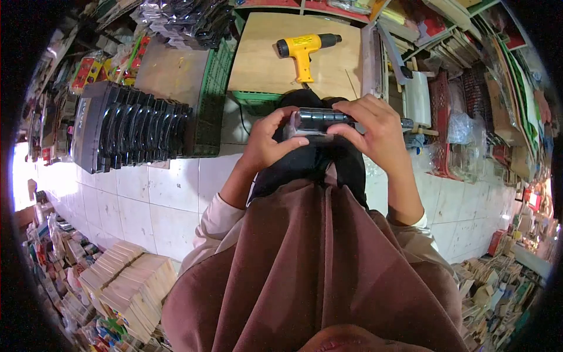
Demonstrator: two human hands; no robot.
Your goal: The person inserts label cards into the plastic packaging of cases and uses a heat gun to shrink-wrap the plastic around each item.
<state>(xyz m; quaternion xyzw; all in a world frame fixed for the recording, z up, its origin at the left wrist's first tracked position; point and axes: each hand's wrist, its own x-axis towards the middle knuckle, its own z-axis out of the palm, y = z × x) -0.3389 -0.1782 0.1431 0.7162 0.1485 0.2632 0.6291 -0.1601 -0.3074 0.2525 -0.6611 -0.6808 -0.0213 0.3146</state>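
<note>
Above my lap I hold a long black segmented object in clear plastic film (316,119) level between both hands. My left hand (272,138) grips its left end, thumb along the lower side and fingers behind. My right hand (372,123) pinches it from the right, thumb below and fingers over the top. A dark tip (406,123) shows past the right hand; whether it belongs to the same object I cannot tell. Beyond my hands a yellow heat gun (304,50) lies on a wooden board (258,50), its nozzle to the right.
A row of black plastic-wrapped pieces (141,126) stands at the left beside a green crate (214,88). More wrapped black pieces (182,20) are piled at the back left. Stacked wooden boards (129,281) sit on the tiled floor (176,205). Crowded shelves (463,41) line the right.
</note>
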